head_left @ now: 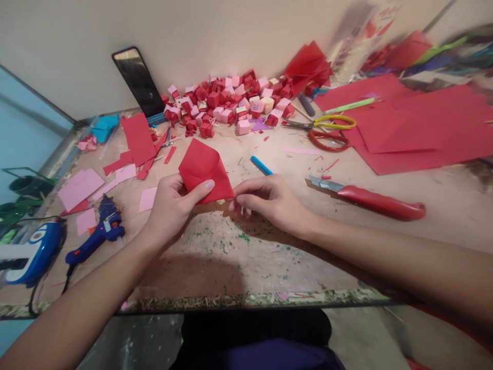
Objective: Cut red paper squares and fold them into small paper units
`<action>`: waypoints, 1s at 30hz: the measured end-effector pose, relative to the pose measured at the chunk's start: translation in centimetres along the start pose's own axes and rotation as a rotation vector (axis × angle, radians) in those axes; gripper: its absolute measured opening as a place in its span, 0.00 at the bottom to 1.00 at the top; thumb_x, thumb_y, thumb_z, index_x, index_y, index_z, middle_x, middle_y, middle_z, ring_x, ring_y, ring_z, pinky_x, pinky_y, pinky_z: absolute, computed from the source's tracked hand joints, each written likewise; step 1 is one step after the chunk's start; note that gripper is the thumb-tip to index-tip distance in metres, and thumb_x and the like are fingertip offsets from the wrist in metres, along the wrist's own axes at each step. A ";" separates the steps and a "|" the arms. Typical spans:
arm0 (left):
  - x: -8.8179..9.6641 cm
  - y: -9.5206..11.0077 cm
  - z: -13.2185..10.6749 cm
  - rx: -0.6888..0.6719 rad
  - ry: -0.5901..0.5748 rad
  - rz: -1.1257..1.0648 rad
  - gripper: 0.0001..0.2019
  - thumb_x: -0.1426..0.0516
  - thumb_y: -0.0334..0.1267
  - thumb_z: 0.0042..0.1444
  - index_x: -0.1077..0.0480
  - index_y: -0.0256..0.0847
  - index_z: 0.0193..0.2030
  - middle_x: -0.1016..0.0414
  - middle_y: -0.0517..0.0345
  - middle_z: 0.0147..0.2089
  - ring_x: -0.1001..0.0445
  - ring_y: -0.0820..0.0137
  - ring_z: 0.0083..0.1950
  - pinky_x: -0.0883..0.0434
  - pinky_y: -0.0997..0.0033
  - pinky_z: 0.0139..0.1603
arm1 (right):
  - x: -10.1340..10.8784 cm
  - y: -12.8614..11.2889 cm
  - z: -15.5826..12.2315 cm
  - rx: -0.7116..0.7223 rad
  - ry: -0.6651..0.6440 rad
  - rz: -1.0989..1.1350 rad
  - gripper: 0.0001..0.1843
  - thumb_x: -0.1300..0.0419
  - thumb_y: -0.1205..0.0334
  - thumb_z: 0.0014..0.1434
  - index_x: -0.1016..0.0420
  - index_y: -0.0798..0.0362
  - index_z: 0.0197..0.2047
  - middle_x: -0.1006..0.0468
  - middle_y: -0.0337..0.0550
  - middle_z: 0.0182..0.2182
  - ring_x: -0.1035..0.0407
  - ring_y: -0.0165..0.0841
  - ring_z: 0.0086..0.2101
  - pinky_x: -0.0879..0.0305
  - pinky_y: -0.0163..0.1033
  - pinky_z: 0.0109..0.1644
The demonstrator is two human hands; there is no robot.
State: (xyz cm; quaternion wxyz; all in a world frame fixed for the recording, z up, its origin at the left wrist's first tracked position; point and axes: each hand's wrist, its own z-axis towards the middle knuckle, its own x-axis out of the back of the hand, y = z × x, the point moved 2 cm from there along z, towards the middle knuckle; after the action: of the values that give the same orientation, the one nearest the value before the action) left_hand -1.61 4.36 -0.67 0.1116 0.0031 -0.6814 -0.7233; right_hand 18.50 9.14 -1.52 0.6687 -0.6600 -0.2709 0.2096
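Observation:
A folded piece of red paper, with creases and a pointed top, is held just above the table. My left hand is closed on its lower left side, the thumb pressed flat on the front. At the lower right corner of the paper, my right hand pinches with thumb and forefinger; its other fingers curl beneath. Right behind my right hand lies a blue pen, partly hidden by it. A red-handled utility knife rests on the table to the right of that hand.
Small red and pink paper cubes are heaped at the back, beside a leaning phone. Scissors and red sheets lie at right. A blue glue gun and pink paper pieces lie at left.

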 end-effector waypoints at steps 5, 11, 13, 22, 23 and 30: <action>0.0 0.0 0.1 -0.015 -0.003 0.004 0.15 0.29 0.47 0.57 0.22 0.38 0.31 0.20 0.56 0.32 0.28 0.71 0.31 0.30 0.72 0.32 | -0.1 0.0 0.0 0.003 0.032 0.008 0.11 0.34 0.58 0.63 0.17 0.57 0.34 0.18 0.41 0.28 0.30 0.29 0.26 0.33 0.39 0.33; 0.1 -0.7 0.1 0.037 -0.032 -0.074 0.14 0.28 0.47 0.57 0.20 0.37 0.34 0.20 0.55 0.35 0.26 0.69 0.34 0.28 0.71 0.35 | -0.2 0.1 0.1 0.032 0.061 -0.043 0.14 0.33 0.59 0.64 0.18 0.56 0.28 0.21 0.39 0.24 0.32 0.29 0.25 0.36 0.39 0.33; 0.1 -0.8 0.2 0.048 -0.047 -0.086 0.14 0.28 0.48 0.57 0.20 0.38 0.35 0.19 0.54 0.36 0.25 0.68 0.34 0.27 0.70 0.36 | -0.2 0.1 0.1 0.033 0.060 -0.054 0.14 0.33 0.59 0.64 0.18 0.56 0.28 0.21 0.39 0.23 0.32 0.29 0.25 0.36 0.40 0.33; -0.1 -0.1 0.0 -0.014 -0.019 0.044 0.15 0.29 0.48 0.56 0.21 0.37 0.30 0.22 0.56 0.30 0.30 0.71 0.29 0.33 0.72 0.30 | -0.3 -0.1 0.1 0.015 0.045 -0.019 0.13 0.31 0.55 0.64 0.17 0.56 0.33 0.20 0.38 0.26 0.32 0.28 0.26 0.35 0.39 0.34; -0.2 -0.2 -0.1 0.000 -0.033 0.052 0.15 0.29 0.48 0.57 0.21 0.37 0.31 0.22 0.56 0.30 0.29 0.70 0.30 0.33 0.72 0.30 | -0.3 0.0 0.1 0.019 0.045 -0.023 0.13 0.31 0.55 0.64 0.17 0.56 0.32 0.20 0.39 0.26 0.32 0.28 0.26 0.36 0.39 0.34; -0.1 -0.6 -0.1 -0.019 -0.061 0.037 0.16 0.29 0.48 0.57 0.21 0.37 0.30 0.23 0.57 0.29 0.31 0.71 0.29 0.34 0.72 0.30 | -0.2 0.2 0.2 0.020 0.033 -0.059 0.17 0.32 0.55 0.65 0.18 0.57 0.29 0.22 0.38 0.23 0.33 0.28 0.26 0.38 0.38 0.33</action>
State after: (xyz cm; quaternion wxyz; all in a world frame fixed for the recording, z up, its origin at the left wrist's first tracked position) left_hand -1.58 4.31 -1.29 0.1041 -0.0324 -0.6776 -0.7273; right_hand 18.23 9.19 -1.78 0.6856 -0.6483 -0.2770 0.1816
